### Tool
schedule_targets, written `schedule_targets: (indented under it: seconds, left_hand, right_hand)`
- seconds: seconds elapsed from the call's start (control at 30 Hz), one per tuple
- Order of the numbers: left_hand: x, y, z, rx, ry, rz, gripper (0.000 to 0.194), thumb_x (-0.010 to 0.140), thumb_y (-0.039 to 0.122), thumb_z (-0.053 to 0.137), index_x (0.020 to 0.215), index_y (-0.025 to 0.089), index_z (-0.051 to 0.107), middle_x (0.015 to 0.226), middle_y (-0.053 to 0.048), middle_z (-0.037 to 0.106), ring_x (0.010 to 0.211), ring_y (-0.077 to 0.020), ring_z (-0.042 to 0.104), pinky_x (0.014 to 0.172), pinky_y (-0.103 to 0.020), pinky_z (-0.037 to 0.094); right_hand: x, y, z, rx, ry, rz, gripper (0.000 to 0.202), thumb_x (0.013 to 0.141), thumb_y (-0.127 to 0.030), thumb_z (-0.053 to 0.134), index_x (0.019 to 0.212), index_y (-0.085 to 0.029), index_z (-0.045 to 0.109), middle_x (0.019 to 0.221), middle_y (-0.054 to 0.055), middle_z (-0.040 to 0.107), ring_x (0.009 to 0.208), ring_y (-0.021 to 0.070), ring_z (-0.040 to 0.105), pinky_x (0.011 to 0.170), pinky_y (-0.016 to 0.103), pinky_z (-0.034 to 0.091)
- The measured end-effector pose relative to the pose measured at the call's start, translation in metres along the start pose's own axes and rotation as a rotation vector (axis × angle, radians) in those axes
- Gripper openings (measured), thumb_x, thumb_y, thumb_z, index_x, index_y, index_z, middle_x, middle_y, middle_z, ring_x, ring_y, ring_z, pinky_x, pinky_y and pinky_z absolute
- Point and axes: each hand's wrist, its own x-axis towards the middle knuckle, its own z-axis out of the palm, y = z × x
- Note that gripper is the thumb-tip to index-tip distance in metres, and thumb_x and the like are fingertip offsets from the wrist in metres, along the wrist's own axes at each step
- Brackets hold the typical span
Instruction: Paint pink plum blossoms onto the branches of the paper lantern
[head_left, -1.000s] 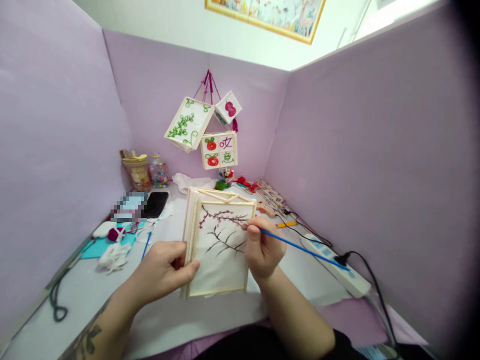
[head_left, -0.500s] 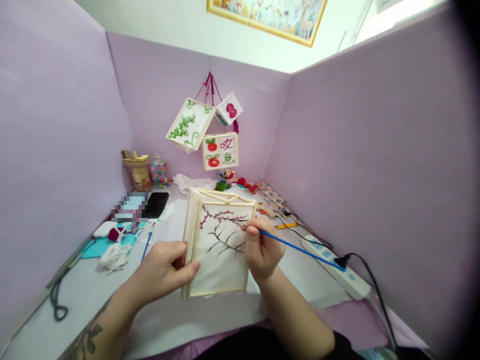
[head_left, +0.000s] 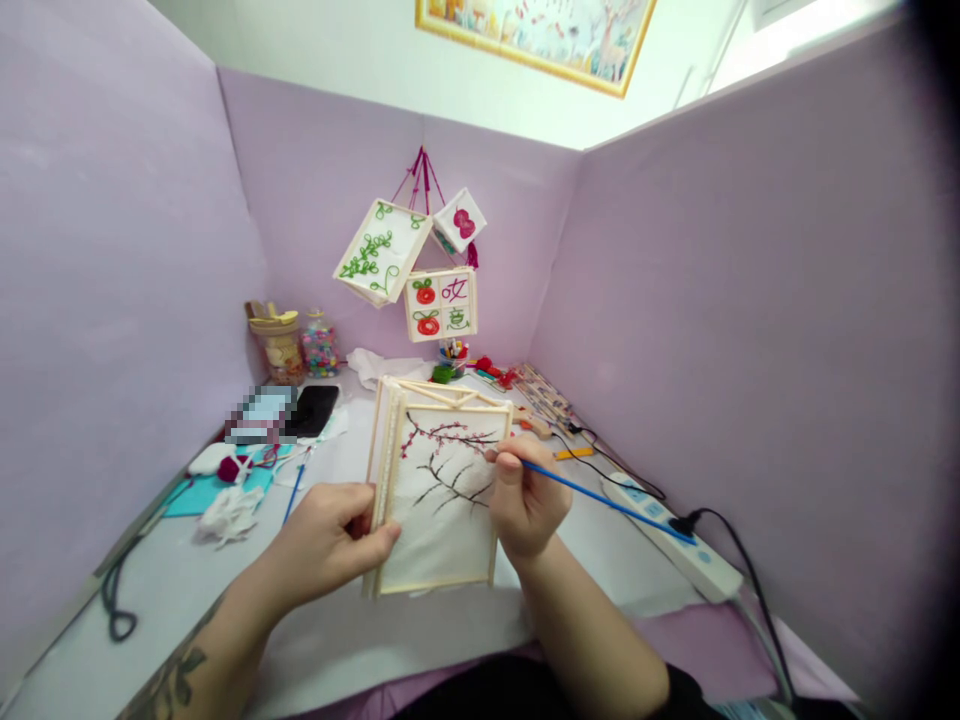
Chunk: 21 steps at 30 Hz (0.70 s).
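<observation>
A box-like wooden frame [head_left: 442, 545] with white panels stands tilted in front of me, its near panel bearing dark branches with small pink-red blossoms. My left hand [head_left: 337, 540] grips the frame's left edge, thumb on the front and fingers round the side. In my right hand [head_left: 529, 495] is a thin blue-handled paintbrush [head_left: 600, 498], pinched between thumb and fingers. The brush's tip end is at the panel's right side, close to the upper branch; my fingers hide the tip itself. The handle slopes down to the right.
Decorated panels [head_left: 382, 255] hang from purple cords on the back partition. To the left lie a black phone [head_left: 315, 410], crumpled tissue [head_left: 229, 515] and a turquoise sheet [head_left: 184, 497]. A bead jar [head_left: 321, 350] stands behind. At right is a power strip [head_left: 675, 540] with a plugged cable.
The blue handle's far end has dipped very slightly. My left hand and the wooden frame stay in practically the same place.
</observation>
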Motion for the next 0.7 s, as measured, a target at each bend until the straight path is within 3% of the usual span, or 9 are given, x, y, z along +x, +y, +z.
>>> schedule_targets:
  seconds: [0.7]
  left_hand:
    - [0.0005, -0.0010, 0.0008, -0.003, 0.003, 0.019, 0.036, 0.085, 0.031, 0.057, 0.055, 0.019, 0.041, 0.049, 0.008, 0.038, 0.043, -0.0059, 0.037, 0.044, -0.018, 0.028]
  right_hand:
    - [0.0024, -0.0002, -0.0013, -0.006, -0.024, -0.012, 0.011, 0.096, -0.018, 0.054, 0.089, -0.022, 0.062, 0.068, -0.001, 0.061, 0.065, 0.0161, 0.061, 0.063, 0.031, 0.049]
